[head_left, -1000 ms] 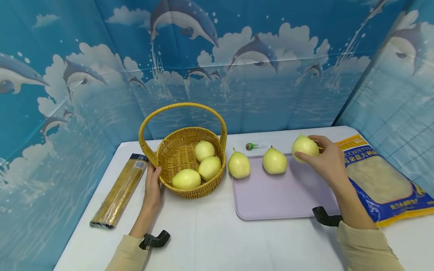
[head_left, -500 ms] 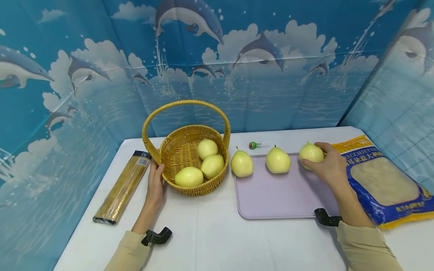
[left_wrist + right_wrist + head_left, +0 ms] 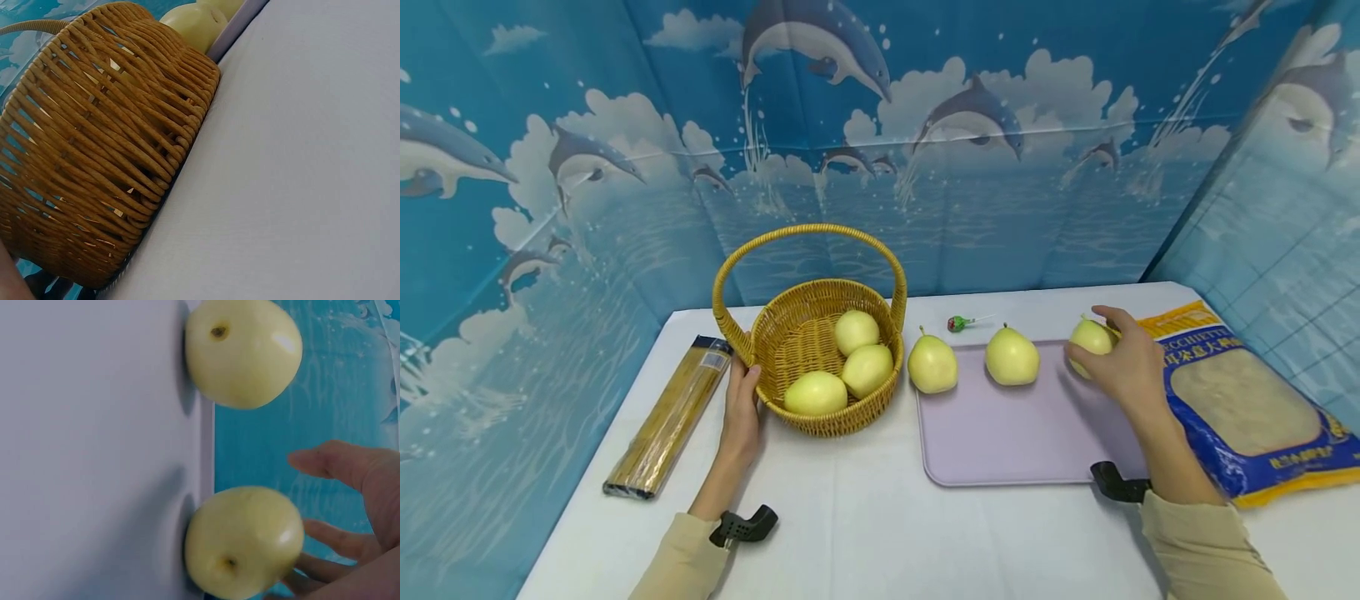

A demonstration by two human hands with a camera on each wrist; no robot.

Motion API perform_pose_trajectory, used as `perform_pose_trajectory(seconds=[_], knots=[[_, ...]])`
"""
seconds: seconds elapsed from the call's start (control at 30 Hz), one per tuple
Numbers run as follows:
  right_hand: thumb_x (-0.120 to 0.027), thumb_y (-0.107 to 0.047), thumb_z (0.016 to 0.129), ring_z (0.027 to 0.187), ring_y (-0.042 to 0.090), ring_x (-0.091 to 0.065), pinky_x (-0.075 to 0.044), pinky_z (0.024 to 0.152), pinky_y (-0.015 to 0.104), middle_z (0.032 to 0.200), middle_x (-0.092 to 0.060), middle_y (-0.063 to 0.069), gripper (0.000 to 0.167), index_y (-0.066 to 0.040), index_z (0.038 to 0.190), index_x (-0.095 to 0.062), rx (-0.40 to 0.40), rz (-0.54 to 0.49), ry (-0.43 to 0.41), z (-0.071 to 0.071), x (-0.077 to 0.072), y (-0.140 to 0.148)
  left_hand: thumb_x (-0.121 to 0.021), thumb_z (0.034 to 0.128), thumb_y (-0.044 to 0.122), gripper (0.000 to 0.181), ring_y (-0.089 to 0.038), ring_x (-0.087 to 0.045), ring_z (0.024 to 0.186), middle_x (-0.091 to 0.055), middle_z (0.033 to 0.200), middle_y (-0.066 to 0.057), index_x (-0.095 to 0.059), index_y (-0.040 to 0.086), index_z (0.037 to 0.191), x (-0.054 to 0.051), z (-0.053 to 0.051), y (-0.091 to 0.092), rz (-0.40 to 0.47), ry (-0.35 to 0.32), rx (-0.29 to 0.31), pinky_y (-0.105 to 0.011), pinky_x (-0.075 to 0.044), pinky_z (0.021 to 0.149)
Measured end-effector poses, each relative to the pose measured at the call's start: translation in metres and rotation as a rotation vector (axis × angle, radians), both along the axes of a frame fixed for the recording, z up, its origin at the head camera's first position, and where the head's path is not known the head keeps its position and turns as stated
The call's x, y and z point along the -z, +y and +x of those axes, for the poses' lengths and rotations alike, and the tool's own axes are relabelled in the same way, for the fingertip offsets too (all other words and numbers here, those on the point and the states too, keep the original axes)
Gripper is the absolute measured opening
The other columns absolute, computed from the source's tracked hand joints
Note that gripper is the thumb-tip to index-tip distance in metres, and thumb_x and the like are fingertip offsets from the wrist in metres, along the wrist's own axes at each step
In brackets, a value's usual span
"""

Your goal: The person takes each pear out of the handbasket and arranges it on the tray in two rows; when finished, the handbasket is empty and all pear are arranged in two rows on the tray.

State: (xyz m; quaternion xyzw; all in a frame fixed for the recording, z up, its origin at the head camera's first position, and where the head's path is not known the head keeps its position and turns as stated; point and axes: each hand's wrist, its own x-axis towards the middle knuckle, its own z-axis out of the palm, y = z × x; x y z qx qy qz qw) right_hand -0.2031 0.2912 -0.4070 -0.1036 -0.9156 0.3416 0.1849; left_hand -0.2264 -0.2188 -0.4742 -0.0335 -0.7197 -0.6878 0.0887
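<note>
A wicker basket [image 3: 820, 417] with several yellow-green pears inside stands left of centre; in the left wrist view its woven wall [image 3: 112, 144] fills the left side. My left hand [image 3: 741, 417] grips the basket's left side, thumb near the handle's base, other fingers partly hidden behind the wall. Two pears [image 3: 932, 364] [image 3: 1012, 356] stand along the far edge of a lilac tray [image 3: 1022, 442]. A third pear [image 3: 1092, 337] sits at that edge's right end, beside my right hand [image 3: 1131, 367], whose thumb and fingers are spread, the thumb clear of the pear [image 3: 244, 544] in the right wrist view.
A long packet of noodles [image 3: 670, 417] lies left of the basket. The blue and yellow pasta bag [image 3: 1247, 400] lies right of the tray, near my right forearm. Behind the tray is a small lollipop [image 3: 957, 323]. A dolphin-print curtain [image 3: 850, 200] hangs behind the table.
The rightmost pear has moved right and down onto the tray's far edge, and my right hand has loosened from it. My left hand keeps its hold on the basket.
</note>
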Motion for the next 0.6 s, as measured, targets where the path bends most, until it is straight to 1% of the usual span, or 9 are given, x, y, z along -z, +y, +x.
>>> perform_pose_trajectory(seconds=[0.1, 0.17, 0.23, 0.33, 0.4, 0.47, 0.6], knots=[[-0.077, -0.023, 0.091, 0.127, 0.056, -0.052, -0.038, 0.104, 0.067, 0.144, -0.056, 0.036, 0.066, -0.001, 0.149, -0.055, 0.019, -0.009, 0.064, 0.002, -0.006, -0.005, -0.036, 0.1125, 0.033, 0.061, -0.007, -0.020, 0.160, -0.021, 0.173, 0.015, -0.016, 0.035, 0.170, 0.000, 0.000, -0.001, -0.005, -0.002, 0.002, -0.041, -0.012, 0.134], [-0.077, -0.022, 0.091, 0.129, 0.056, -0.053, -0.038, 0.106, 0.068, 0.144, -0.057, 0.034, 0.063, -0.001, 0.148, -0.057, 0.014, -0.015, 0.109, 0.004, -0.012, -0.009, -0.036, 0.1125, 0.034, 0.060, -0.007, -0.020, 0.160, -0.021, 0.173, 0.015, -0.016, 0.036, 0.169, 0.000, 0.000, -0.001, -0.008, -0.001, 0.002, -0.041, -0.012, 0.134], [-0.078, -0.022, 0.092, 0.131, 0.055, -0.052, -0.038, 0.108, 0.069, 0.146, -0.058, 0.032, 0.062, -0.003, 0.148, -0.058, 0.002, -0.024, 0.135, 0.006, -0.017, -0.015, -0.036, 0.1125, 0.034, 0.060, -0.006, -0.020, 0.160, -0.021, 0.173, 0.015, -0.016, 0.036, 0.169, 0.000, 0.000, 0.000, -0.003, 0.003, 0.000, -0.041, -0.012, 0.134], [-0.077, -0.024, 0.094, 0.134, 0.054, -0.052, -0.039, 0.109, 0.071, 0.148, -0.057, 0.030, 0.062, -0.005, 0.150, -0.057, -0.023, -0.039, 0.151, 0.010, -0.024, -0.026, -0.037, 0.1125, 0.034, 0.061, -0.007, -0.019, 0.160, -0.021, 0.174, 0.015, -0.016, 0.034, 0.170, 0.001, 0.000, 0.001, 0.005, 0.002, 0.005, -0.041, -0.012, 0.134], [-0.077, -0.025, 0.095, 0.135, 0.053, -0.051, -0.039, 0.110, 0.071, 0.149, -0.057, 0.029, 0.063, -0.006, 0.150, -0.057, -0.049, -0.046, 0.160, 0.013, -0.027, -0.037, -0.037, 0.1127, 0.034, 0.061, -0.007, -0.019, 0.161, -0.020, 0.174, 0.014, -0.016, 0.032, 0.170, 0.002, -0.001, 0.001, 0.007, 0.001, 0.007, -0.041, -0.012, 0.134], [-0.077, -0.026, 0.095, 0.136, 0.052, -0.051, -0.039, 0.110, 0.071, 0.150, -0.057, 0.027, 0.062, -0.007, 0.150, -0.057, -0.093, -0.049, 0.171, 0.016, -0.028, -0.049, -0.037, 0.1126, 0.034, 0.061, -0.007, -0.019, 0.160, -0.020, 0.174, 0.015, -0.016, 0.032, 0.170, 0.003, -0.001, 0.001, 0.004, -0.004, 0.003, -0.040, -0.012, 0.134], [-0.080, -0.029, 0.094, 0.139, 0.047, -0.051, -0.039, 0.112, 0.069, 0.152, -0.057, 0.021, 0.064, -0.009, 0.150, -0.057, -0.215, -0.081, 0.175, 0.021, -0.029, -0.074, -0.037, 0.1124, 0.034, 0.061, -0.007, -0.020, 0.160, -0.021, 0.174, 0.016, -0.017, 0.033, 0.170, 0.002, 0.000, 0.000, 0.000, -0.003, -0.014, -0.040, -0.012, 0.134]])
